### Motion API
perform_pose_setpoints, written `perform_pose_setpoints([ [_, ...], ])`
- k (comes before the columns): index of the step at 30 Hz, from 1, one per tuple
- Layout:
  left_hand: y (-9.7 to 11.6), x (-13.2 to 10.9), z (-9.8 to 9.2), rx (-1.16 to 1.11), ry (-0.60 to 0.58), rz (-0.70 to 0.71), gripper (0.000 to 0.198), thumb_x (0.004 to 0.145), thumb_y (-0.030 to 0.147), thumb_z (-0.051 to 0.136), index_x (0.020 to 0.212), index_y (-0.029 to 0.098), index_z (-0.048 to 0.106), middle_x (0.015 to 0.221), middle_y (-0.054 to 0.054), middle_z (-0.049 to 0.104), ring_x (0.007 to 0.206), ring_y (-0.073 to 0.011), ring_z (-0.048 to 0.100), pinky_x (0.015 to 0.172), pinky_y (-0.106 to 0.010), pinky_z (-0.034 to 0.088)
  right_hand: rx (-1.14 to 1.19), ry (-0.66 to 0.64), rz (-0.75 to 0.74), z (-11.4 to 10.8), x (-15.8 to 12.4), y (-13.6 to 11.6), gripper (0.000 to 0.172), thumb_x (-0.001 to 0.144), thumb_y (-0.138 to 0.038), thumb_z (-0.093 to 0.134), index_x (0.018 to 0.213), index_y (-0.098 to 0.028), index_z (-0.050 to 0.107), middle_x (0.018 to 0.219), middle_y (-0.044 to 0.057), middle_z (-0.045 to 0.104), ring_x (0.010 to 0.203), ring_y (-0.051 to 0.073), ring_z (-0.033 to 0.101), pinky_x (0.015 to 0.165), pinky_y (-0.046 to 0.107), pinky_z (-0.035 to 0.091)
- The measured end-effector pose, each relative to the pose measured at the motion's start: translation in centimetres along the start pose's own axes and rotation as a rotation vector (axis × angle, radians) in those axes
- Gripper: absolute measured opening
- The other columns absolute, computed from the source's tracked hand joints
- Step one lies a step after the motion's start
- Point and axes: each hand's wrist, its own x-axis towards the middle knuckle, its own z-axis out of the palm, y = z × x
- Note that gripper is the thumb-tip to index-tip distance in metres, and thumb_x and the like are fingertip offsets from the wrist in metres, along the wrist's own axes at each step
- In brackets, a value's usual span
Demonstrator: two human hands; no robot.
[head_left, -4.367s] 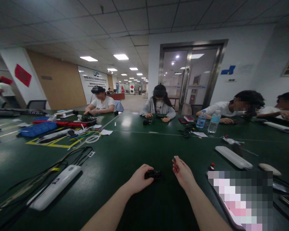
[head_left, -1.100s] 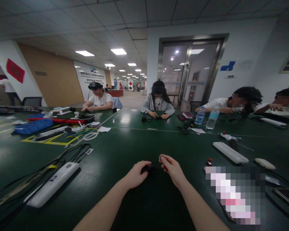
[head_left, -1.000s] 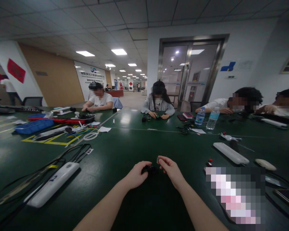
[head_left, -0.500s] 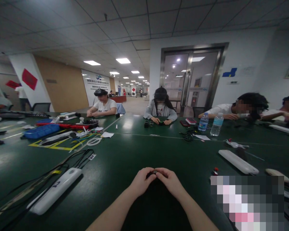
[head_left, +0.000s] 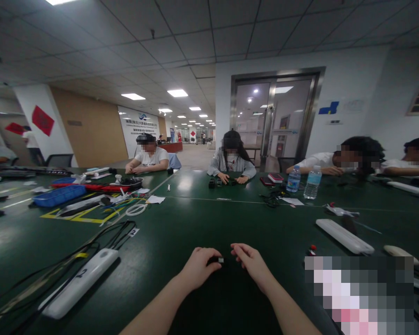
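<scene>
My left hand [head_left: 199, 270] is closed, with thumb and fingers pinching a small black piece with a silvery end [head_left: 221, 260]. That piece resembles a USB plug, but it is too small to be sure. Its silvery end points toward my right hand [head_left: 248, 261]. The right hand is a short gap away, thumb and fingers drawn together in a pinch. Whatever is between those fingertips, if anything, is too small to make out. Both hands are just above the dark green tabletop [head_left: 195, 228].
A white power strip [head_left: 80, 284] with black cables lies at left, another white strip [head_left: 345, 236] at right. Farther off are a blue tray [head_left: 60, 195], a coil of white cable [head_left: 136, 210] and two water bottles [head_left: 313, 183]. Several people sit around the table.
My hands were together around the small piece; now they are apart. The right hand has moved off to the right, while the piece stays in the left. The view has tilted slightly upward.
</scene>
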Motion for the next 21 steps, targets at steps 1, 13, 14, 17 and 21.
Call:
perform_pose_setpoints([
  [1, -0.6, -0.2, -0.7, 0.023, 0.003, -0.010, 0.023, 0.076, 0.034, 0.048, 0.096, 0.027, 0.058, 0.097, 0.002, 0.061, 0.092, -0.0165, 0.052, 0.091, -0.035, 0.030, 0.009, -0.002, 0.003, 0.0, 0.0, 0.0, 0.039, 0.073, -0.048, 0.048, 0.099, -0.021, 0.060, 0.090, 0.006, 0.062, 0.074, 0.018, 0.054, 0.060, 0.029, 0.041],
  [13, -13.9, -9.3, -10.9, 0.038, 0.389, -0.417, 0.040, 0.066, 0.047, 0.047, 0.092, 0.019, 0.058, 0.091, -0.005, 0.065, 0.088, -0.0235, 0.058, 0.079, -0.034, 0.043, 0.036, -0.019, 0.027, -0.1, -0.1, 0.0, 0.034, 0.072, -0.045, 0.050, 0.094, -0.023, 0.062, 0.089, 0.005, 0.062, 0.075, 0.018, 0.053, 0.064, 0.031, 0.042],
  [14, -14.1, -9.5, -11.0, 0.025, 0.417, -0.421, 0.041, 0.066, 0.049, 0.047, 0.091, 0.019, 0.058, 0.091, -0.005, 0.065, 0.087, -0.0237, 0.058, 0.079, -0.035, 0.043, 0.040, -0.016, 0.029, -0.1, -0.1, 0.1, 0.034, 0.072, -0.045, 0.051, 0.094, -0.023, 0.062, 0.089, 0.005, 0.062, 0.075, 0.018, 0.053, 0.065, 0.031, 0.042],
  [17, -13.9, -9.3, -10.6, -0.001, 0.468, -0.412, 0.044, 0.064, 0.052, 0.048, 0.090, 0.018, 0.058, 0.088, -0.005, 0.065, 0.086, -0.0229, 0.059, 0.079, -0.034, 0.044, 0.044, -0.008, 0.027, -0.2, -0.1, 0.2, 0.034, 0.072, -0.044, 0.051, 0.095, -0.022, 0.062, 0.087, 0.005, 0.062, 0.075, 0.018, 0.053, 0.065, 0.031, 0.042],
  [21, -13.5, -8.7, -10.1, -0.024, 0.511, -0.374, 0.046, 0.064, 0.054, 0.048, 0.088, 0.015, 0.058, 0.089, -0.007, 0.064, 0.086, -0.0213, 0.058, 0.080, -0.033, 0.044, 0.040, -0.004, 0.054, -0.3, -0.1, 0.0, 0.033, 0.072, -0.042, 0.051, 0.096, -0.022, 0.062, 0.088, 0.005, 0.062, 0.076, 0.019, 0.053, 0.066, 0.032, 0.043],
])
